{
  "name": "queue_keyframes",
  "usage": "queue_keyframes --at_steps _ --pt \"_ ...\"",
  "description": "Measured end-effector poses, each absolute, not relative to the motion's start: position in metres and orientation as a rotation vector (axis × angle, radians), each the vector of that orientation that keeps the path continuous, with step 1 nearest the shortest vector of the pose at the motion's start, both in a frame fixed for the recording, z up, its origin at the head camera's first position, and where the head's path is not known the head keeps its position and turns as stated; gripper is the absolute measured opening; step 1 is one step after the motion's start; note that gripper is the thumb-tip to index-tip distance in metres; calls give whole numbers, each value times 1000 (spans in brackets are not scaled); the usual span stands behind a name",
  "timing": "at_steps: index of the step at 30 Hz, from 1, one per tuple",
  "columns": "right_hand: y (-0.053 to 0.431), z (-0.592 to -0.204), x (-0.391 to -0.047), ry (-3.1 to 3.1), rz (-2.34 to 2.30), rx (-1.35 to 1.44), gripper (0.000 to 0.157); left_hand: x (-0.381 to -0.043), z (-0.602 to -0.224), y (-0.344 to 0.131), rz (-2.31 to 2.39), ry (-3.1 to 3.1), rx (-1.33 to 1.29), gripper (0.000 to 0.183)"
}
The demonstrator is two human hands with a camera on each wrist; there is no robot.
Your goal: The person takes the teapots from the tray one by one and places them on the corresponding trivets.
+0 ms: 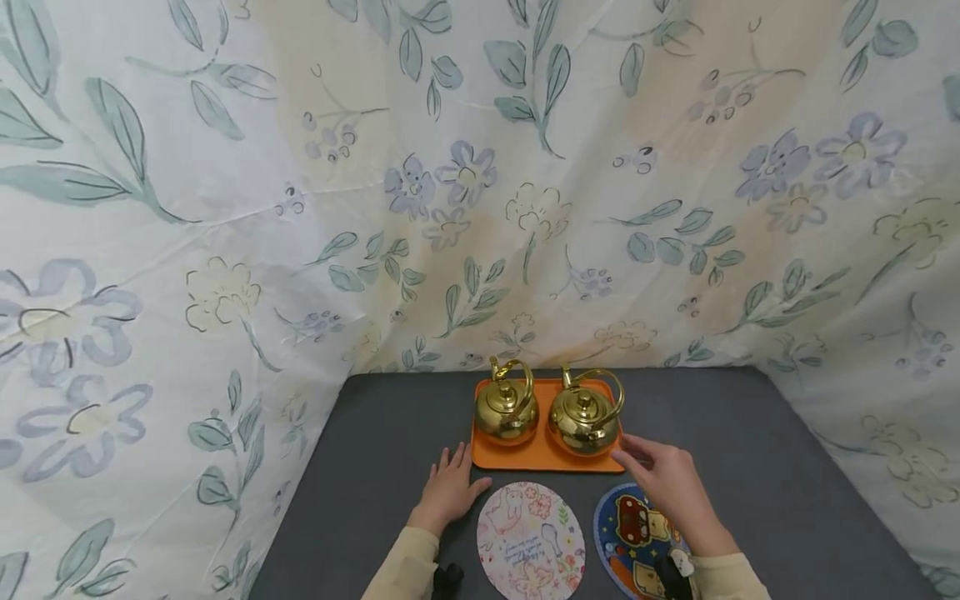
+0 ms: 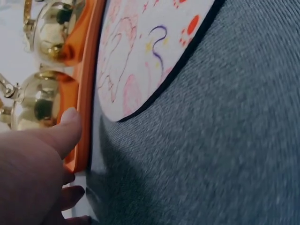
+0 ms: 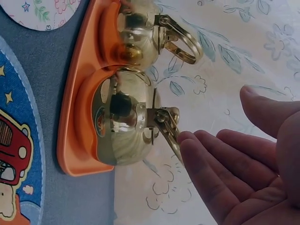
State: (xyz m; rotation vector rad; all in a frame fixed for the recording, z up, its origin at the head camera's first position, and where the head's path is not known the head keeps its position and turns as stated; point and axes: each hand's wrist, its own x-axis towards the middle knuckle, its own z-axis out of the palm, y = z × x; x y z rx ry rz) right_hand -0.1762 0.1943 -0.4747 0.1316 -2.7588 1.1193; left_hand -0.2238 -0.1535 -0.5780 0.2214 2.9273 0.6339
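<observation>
Two shiny gold kettles with arched handles stand on an orange tray (image 1: 510, 457): a left kettle (image 1: 506, 423) and a right kettle (image 1: 579, 431). At the tray's front left corner is my left hand (image 1: 446, 493), fingers extended and thumb spread. In the left wrist view its thumb (image 2: 70, 131) overlaps the tray's rim, and the other fingertips are partly hidden behind the hand. My right hand (image 1: 670, 479) is beside the tray's right end. Its fingers (image 3: 206, 173) are loosely extended with nothing between them, and their tips overlap the right kettle's handle in the right wrist view.
In front of the tray lie a white round mat (image 1: 531, 542) with pink drawings and a blue round mat (image 1: 611, 529) with cartoon figures, partly covered by my right forearm. Dark grey cloth covers the table (image 1: 375, 442). A floral curtain (image 1: 480, 208) hangs behind and along both sides.
</observation>
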Motion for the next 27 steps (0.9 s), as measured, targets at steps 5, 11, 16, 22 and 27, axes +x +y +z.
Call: queue_keyframes --at_steps 5,11,16,22,27 --pt "191 -471 -176 -2761 1146 143 55 -225 -579 -147 569 3005 180 75" --pt "186 -471 -178 -2819 1189 115 67 -224 -578 -141 491 3102 77 70" --pt "182 -472 -180 -2829 1165 104 68 -224 -583 -135 462 3161 27 65" --pt "176 -469 -185 -2815 1161 117 66 -228 -585 -133 462 3181 -3 62" --pt "166 -464 -189 -2834 1167 117 60 -231 -585 -135 502 3173 -39 59"
